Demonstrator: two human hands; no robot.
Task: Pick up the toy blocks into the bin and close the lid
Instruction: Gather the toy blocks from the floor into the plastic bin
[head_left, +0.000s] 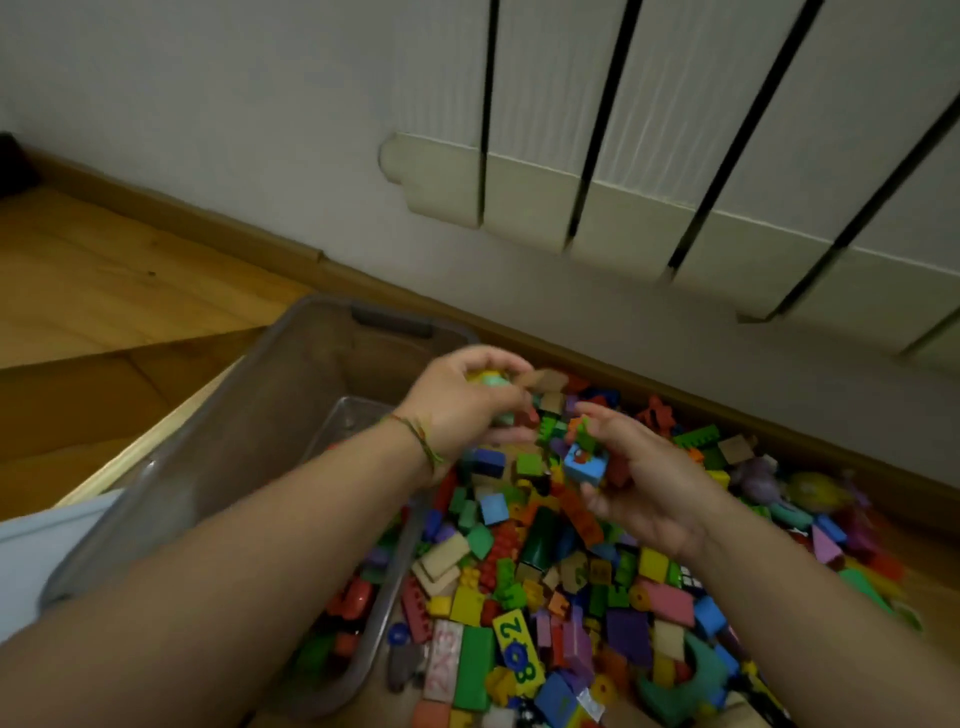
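Observation:
A big heap of coloured toy blocks (571, 582) covers the wooden floor on the right. The translucent grey bin (249, 431) stands to its left with a few blocks at its bottom. My left hand (462, 405) hovers over the bin's right edge, its fingers curled round several blocks, a yellow and a mint one among them. My right hand (644, 483) is above the heap, palm turned inward, gripping a light blue block (586, 462) with green and red pieces. No lid is visible.
A white radiator (675, 171) hangs on the wall behind the heap, above a wooden skirting board (249, 239). Wooden floor (104, 291) stretches to the left of the bin. A pale wooden edge and light fabric lie at the lower left.

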